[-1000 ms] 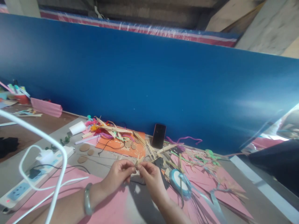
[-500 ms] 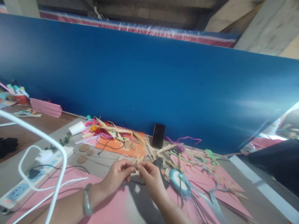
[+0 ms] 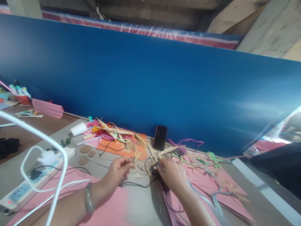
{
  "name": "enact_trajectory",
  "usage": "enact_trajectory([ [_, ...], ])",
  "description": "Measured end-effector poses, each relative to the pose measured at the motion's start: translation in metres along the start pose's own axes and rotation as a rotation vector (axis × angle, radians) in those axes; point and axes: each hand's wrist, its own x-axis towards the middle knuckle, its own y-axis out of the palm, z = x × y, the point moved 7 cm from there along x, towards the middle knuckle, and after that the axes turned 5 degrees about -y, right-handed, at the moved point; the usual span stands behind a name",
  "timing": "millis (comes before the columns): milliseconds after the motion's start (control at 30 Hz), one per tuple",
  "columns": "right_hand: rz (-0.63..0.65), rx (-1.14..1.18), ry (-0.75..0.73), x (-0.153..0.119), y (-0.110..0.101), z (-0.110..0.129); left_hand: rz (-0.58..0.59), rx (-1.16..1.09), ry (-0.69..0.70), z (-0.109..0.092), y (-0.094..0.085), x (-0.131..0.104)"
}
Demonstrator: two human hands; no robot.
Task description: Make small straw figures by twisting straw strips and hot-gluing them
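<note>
My left hand (image 3: 121,171), with a pale bracelet on its wrist, pinches a small piece of dried straw-like material (image 3: 137,157) over the grey table. To its right, my right hand (image 3: 172,174) has its fingers closed at a black object (image 3: 163,183) with a dark cable; the hand covers most of it, and its exact shape is hidden. Loose straw strips (image 3: 150,153) lie just behind both hands.
A phone (image 3: 160,137) leans against the blue partition (image 3: 150,78). Craft scraps lie on orange paper (image 3: 113,149). Pink sheets (image 3: 225,191) are at the right. On the left are a power strip (image 3: 21,191), a white cable (image 3: 62,169) and round brown discs (image 3: 86,148).
My hands have moved apart. My right hand has gone right to the black object, which has shifted, and now covers the blue ribbon roll's spot. My left hand keeps its pinch.
</note>
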Motion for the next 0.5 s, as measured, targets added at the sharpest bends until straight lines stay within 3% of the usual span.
enact_trajectory([
  [67, 0.107, -0.170, 0.026, -0.001, 0.008, -0.006, -0.037, -0.004, -0.016, -0.004, -0.004, 0.001],
  [167, 0.202, -0.230, 0.015, -0.004, 0.025, -0.003, -0.078, 0.025, -0.017, -0.016, -0.008, -0.002],
  [500, 0.205, -0.245, 0.082, -0.008, 0.044, -0.004, -0.098, 0.050, 0.000, -0.023, -0.010, -0.001],
])
